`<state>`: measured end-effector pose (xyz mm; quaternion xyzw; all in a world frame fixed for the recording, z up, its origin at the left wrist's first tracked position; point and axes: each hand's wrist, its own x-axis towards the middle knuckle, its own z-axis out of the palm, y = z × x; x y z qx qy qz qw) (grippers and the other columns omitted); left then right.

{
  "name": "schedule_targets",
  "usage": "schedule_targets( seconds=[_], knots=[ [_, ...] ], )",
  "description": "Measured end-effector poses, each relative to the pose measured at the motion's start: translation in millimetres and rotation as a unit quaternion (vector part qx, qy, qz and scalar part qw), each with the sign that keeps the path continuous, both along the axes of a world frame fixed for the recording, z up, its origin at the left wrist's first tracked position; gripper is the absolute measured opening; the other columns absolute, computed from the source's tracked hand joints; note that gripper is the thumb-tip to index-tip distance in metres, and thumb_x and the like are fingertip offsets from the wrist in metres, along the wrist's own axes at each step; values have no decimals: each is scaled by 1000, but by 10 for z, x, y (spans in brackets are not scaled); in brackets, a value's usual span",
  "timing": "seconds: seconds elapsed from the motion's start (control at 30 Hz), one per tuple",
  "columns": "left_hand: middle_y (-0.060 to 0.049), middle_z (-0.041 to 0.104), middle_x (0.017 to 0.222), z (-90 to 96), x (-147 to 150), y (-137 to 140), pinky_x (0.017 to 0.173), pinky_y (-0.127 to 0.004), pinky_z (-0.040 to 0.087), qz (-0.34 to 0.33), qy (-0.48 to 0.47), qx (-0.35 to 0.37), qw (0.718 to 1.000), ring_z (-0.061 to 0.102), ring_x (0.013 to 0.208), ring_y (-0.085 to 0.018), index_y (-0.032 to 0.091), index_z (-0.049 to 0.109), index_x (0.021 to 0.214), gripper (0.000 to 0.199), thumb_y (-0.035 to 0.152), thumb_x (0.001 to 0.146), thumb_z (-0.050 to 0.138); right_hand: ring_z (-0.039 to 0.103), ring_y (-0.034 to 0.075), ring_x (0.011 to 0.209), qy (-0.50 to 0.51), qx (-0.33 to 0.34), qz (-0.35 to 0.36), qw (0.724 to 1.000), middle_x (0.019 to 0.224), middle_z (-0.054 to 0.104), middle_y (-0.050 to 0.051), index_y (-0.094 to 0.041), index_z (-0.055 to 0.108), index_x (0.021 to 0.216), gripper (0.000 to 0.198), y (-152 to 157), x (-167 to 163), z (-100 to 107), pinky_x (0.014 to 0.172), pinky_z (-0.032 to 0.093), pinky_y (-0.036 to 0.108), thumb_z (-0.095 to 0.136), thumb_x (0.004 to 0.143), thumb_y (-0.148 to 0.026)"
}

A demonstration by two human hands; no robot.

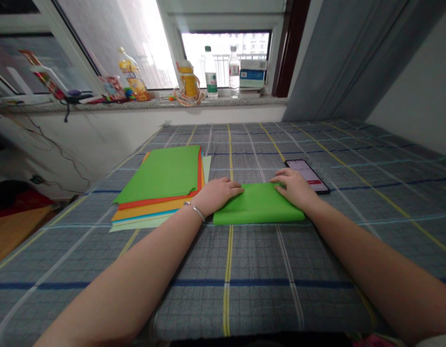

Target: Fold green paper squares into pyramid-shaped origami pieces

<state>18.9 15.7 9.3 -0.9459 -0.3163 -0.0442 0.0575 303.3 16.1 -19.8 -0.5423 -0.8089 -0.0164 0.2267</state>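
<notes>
A green sheet of paper (259, 205) lies folded over on the checked cloth in front of me, with a rounded fold along its near edge. Across its left end rests my left hand (223, 189), open, its fingers lying flat and a silver bracelet at the wrist. My right hand (290, 186) presses on the upper right part of the paper, open, with the fingers stretched out and slightly apart. Just left of my left hand is a stack of coloured paper (165, 173), green on top, with red, orange, blue and pale green edges showing below.
A smartphone (304, 171) with a lit screen lies beyond my right hand. Along the windowsill (157, 102) stand a yellow cup (188, 83), a green-capped water bottle (210, 74), another clear bottle (234, 72), a drink bottle (132, 77) and boxes (252, 77).
</notes>
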Motion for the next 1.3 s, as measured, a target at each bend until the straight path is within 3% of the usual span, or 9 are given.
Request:
schedule_targets(
  seconds=[0.13,0.2,0.33,0.4,0.53,0.63,0.9,1.17,1.3],
  knots=[
    [-6,64,129,16,27,-24,90,-31,47,8,34,21,999,58,109,-21,21,59,129,37,14,94,52,61,22,106,-15,-39,132,990,112,70,6,-24,75,106,44,-20,-47,65,100,45,40,46,80,-4],
    [-6,63,130,19,36,-27,92,-31,47,10,52,27,998,58,111,-21,20,58,130,36,15,95,50,61,21,106,-26,-64,160,985,114,70,6,-23,73,112,48,-38,-75,98,99,45,39,42,81,-4],
    [-7,64,129,2,55,-23,97,-30,46,6,52,35,998,57,114,-20,17,60,128,33,16,96,49,59,25,109,-63,-95,137,984,119,65,10,-22,65,127,40,-118,-165,173,98,45,42,46,92,-28],
    [-8,65,126,-15,79,-31,97,-30,46,9,47,39,998,59,112,-20,16,62,123,31,15,95,49,58,27,107,-96,-101,107,984,118,63,11,-25,63,131,45,-191,-245,213,96,45,44,45,94,-44],
    [-9,71,110,-32,165,-87,87,-32,50,54,37,39,997,64,100,-21,15,65,116,28,19,97,45,54,32,107,-161,-83,40,983,118,60,14,-27,57,136,56,-340,-424,264,91,45,46,40,92,-57],
    [-9,71,104,-20,235,-153,84,-35,51,91,23,37,995,65,96,-23,16,63,121,32,29,99,42,52,33,110,-180,-77,22,980,120,58,14,-27,54,140,61,-395,-503,268,92,43,45,38,92,-61],
    [-13,65,114,9,344,-346,80,-38,51,130,27,29,991,65,100,-29,20,54,134,52,52,97,40,50,36,113,-208,-85,15,974,126,56,17,-24,48,144,82,-424,-537,261,91,42,46,40,81,-76],
    [-15,58,132,-78,350,-457,95,-44,44,130,16,65,989,56,115,-30,13,50,138,53,46,98,38,47,38,121,-225,-71,19,971,135,52,17,-25,42,147,75,-474,-548,243,94,41,49,38,87,-69],
    [-11,39,153,-142,328,-432,109,-48,35,108,3,54,993,45,131,-30,12,48,140,50,40,100,36,49,38,120,-234,-61,45,969,140,50,16,-26,43,147,68,-487,-534,214,95,42,51,38,91,-64]
  ],
)
